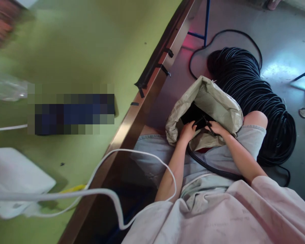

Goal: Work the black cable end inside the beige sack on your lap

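An open beige sack point(216, 89) rests on my lap with its rim rolled back, and dark black material shows inside. Both hands reach into its mouth. My left hand point(188, 131) has its fingers curled around the end of a thick black cable point(203, 163), which runs across my lap beneath the right forearm. Close by on the right, my right hand point(218, 128) is closed on a thin black piece point(210, 128) that sticks out past the fingers; its kind is too small to make out. The fingertips of both hands are partly hidden against the dark contents.
A big coil of black cable point(251, 88) lies on the floor beyond my right knee. To the left is a green-topped table point(91, 44) with a metal edge. On it are a white box point(17, 179) and a blurred-out dark object point(76, 110). A white cord point(109, 191) hangs over the edge.
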`<action>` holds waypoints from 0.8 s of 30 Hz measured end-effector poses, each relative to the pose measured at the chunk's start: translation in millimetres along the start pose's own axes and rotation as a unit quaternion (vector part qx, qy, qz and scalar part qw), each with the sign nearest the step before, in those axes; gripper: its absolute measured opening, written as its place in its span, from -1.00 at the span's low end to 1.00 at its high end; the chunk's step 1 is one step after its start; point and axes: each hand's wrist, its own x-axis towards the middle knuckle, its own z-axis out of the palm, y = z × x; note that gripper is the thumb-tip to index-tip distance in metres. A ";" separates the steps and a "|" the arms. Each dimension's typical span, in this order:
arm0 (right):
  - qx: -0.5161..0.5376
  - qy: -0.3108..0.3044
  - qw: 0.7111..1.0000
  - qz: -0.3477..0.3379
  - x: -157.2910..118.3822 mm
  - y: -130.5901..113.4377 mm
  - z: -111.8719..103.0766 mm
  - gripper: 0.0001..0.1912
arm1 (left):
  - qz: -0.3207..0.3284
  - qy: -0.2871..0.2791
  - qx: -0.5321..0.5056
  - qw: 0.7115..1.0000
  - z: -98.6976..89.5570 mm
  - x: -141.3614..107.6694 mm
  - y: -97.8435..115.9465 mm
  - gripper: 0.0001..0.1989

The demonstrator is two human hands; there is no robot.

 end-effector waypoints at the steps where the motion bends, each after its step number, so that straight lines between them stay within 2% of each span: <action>1: -0.006 0.003 1.000 0.002 0.1 -0.1 0.0 -0.77 | 0.003 0.002 0.001 1.000 0.5 0.1 -0.9 -0.57; 7: -0.018 -0.014 1.000 0.013 3.3 1.0 0.5 -0.75 | 0.020 0.017 -0.001 1.000 2.3 1.5 -5.0 -0.58; 24: -0.019 -0.014 1.000 0.018 0.8 0.1 -0.3 -0.74 | 0.006 0.009 -0.007 1.000 0.9 0.4 -1.4 -0.58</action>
